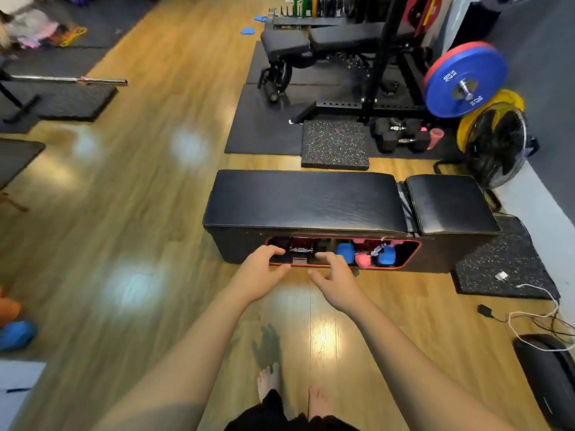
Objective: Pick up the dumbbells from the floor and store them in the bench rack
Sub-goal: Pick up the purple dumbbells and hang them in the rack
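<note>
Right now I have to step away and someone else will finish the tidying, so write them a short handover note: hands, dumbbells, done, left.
Left hand and right hand: both at the rack opening in the side of the bench, fingers curled at a black dumbbell; firm grip cannot be told.
In the rack: that black dumbbell on the left, blue dumbbells and a pink dumbbell further right.
Left: black hex dumbbells lie on the mat beyond the bench; a blue item lies at far left, too blurred to identify.
</note>
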Motion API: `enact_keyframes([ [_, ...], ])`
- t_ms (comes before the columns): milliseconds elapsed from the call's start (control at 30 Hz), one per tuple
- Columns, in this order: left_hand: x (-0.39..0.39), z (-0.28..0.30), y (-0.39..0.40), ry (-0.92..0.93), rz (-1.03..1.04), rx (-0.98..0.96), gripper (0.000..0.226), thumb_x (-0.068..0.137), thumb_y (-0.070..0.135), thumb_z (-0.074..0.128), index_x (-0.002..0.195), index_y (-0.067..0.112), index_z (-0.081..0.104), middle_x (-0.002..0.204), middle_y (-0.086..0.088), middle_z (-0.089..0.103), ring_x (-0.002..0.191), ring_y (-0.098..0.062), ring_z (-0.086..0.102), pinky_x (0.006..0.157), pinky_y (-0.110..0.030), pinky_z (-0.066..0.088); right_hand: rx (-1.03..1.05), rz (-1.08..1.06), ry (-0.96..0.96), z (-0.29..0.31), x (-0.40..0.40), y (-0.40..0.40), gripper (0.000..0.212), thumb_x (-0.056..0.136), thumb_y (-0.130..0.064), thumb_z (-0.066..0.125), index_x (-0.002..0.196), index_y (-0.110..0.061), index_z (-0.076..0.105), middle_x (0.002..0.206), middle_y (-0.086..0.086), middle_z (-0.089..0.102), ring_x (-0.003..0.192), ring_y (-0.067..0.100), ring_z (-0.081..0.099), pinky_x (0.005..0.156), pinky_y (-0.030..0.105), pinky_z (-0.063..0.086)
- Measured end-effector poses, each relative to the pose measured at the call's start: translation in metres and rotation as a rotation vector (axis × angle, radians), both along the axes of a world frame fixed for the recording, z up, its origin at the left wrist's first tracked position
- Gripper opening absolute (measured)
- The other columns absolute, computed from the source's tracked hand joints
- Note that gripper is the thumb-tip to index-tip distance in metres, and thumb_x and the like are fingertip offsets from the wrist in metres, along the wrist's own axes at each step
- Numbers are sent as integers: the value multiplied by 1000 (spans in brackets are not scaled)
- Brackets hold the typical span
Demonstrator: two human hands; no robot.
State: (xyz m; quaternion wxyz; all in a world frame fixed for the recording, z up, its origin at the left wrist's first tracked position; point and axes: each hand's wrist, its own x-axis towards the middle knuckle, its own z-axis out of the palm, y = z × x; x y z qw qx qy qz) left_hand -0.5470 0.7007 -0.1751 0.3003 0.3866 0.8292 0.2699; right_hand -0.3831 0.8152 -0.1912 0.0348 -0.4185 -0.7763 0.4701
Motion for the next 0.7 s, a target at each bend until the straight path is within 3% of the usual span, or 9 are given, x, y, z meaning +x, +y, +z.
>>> enact_keyframes([
  [200,20,6,-32,-41,97,45,44,91,39,63,132,25,56,129,11,54,121,-7,51,103,-27,41,29,174,-25,19,13,-16,43,94,-43,57,134,-32,46,129,-12,43,91,2,54,82,22,42],
  [333,1,10,-66,-39,170,72,44,93,34,63,134,22,54,132,10,52,122,-7,49,100,-20,37,56,214,-12,31,-17,-36,44,95,-39,57,136,-27,48,134,-9,44,97,4,54,86,21,41],
  [433,-30,11,-97,-35,206,72,43,93,33,64,133,22,54,134,7,52,126,-9,49,104,-23,37,76,239,35,39,-55,-58,43,95,-35,58,136,-25,49,135,-6,46,106,6,53,89,19,39],
  [600,-107,22,-152,25,211,75,43,93,32,62,134,19,54,135,3,52,126,-13,50,102,-23,37,121,251,81,45,-143,-103,42,94,-37,59,134,-27,50,128,-6,48,89,4,59,77,18,45],
  [700,-163,38,-188,62,176,75,44,95,32,60,136,19,51,139,2,49,128,-13,47,100,-19,33,142,230,133,50,-199,-136,41,94,-40,59,133,-29,49,128,-9,48,90,0,58,73,15,42],
])
